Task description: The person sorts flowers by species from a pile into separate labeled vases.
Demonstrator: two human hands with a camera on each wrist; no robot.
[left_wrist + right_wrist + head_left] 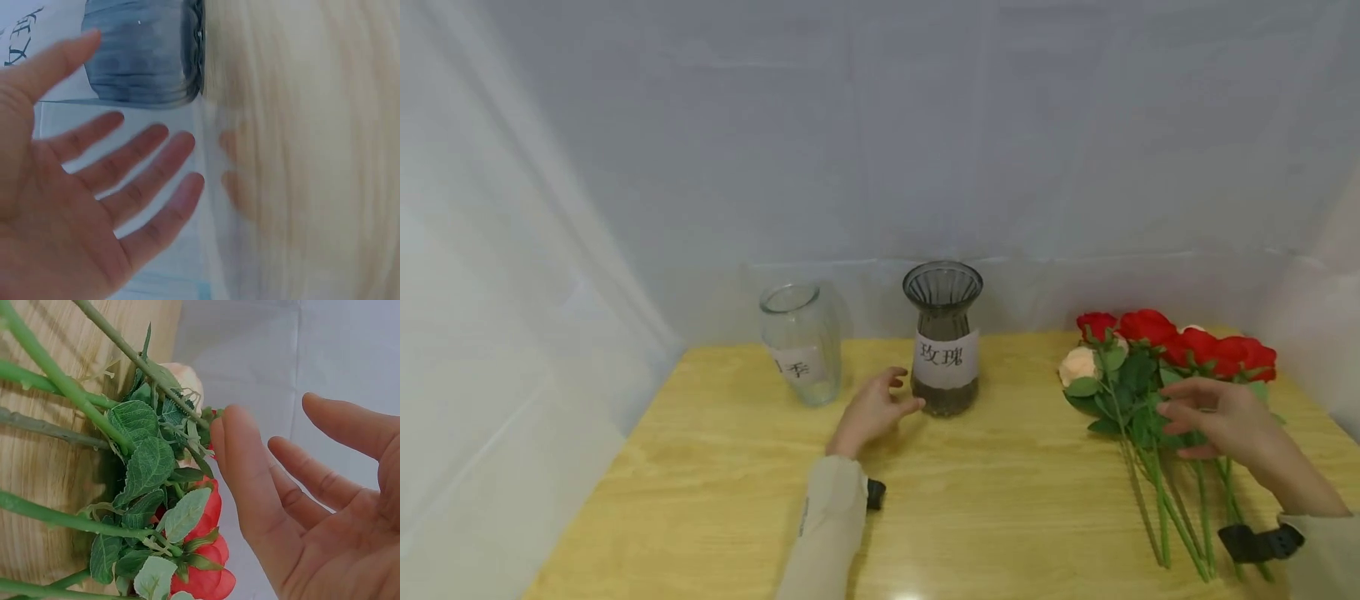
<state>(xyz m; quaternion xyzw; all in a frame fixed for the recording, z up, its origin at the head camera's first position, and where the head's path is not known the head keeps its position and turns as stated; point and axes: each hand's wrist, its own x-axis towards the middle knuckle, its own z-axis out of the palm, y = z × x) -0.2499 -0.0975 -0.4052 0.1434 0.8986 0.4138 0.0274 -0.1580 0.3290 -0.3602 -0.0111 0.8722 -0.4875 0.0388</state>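
Observation:
My left hand [874, 410] is beside the lower part of a smoky grey glass vase [946, 400], fingers spread and nothing in them. In the left wrist view the palm [56, 219] shows bare, with the thumb overlapping the vase's label. My right hand [1225, 421] hovers over a bunch of flowers lying on the table, its fingers loosely bent and holding nothing. Red roses [1150, 327] and a cream flower [1079, 367] lie at the far end of the bunch. Green stems [62, 519] and leaves [150, 465] show beside the right fingers in the right wrist view.
A clear glass vase [827, 333] with a white paper label stands left of the grey one. The grey vase bears a white label [946, 358] with handwritten characters. Both stand near the back of the wooden table [985, 500], before a pale sheet wall [925, 150].

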